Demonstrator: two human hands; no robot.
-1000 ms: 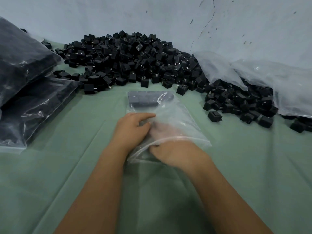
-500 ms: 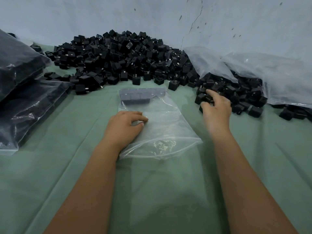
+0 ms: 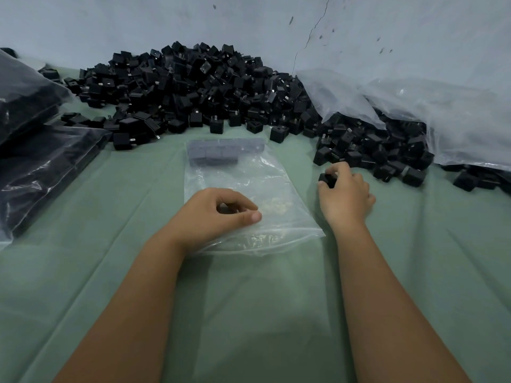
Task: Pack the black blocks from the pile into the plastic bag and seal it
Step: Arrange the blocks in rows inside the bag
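From the head view, a clear plastic bag [image 3: 249, 189] lies flat on the green-covered counter [image 3: 249, 313], its mouth toward the near edge. A row of black blocks [image 3: 218, 153] sits inside at its far end. The left hand [image 3: 213, 217] rests on the bag's near left part, fingers curled, thumb and forefinger pinching the film. The right hand [image 3: 345, 194] is just right of the bag, fingers curled round one black block [image 3: 327, 179] at the near edge of the pile [image 3: 193, 92]. The pile spreads along the far wall [image 3: 249, 20], from far left to far right. Large clear bags [image 3: 442, 117] lie over its right part. Filled dark bags [image 3: 36, 150] are stacked at the left.
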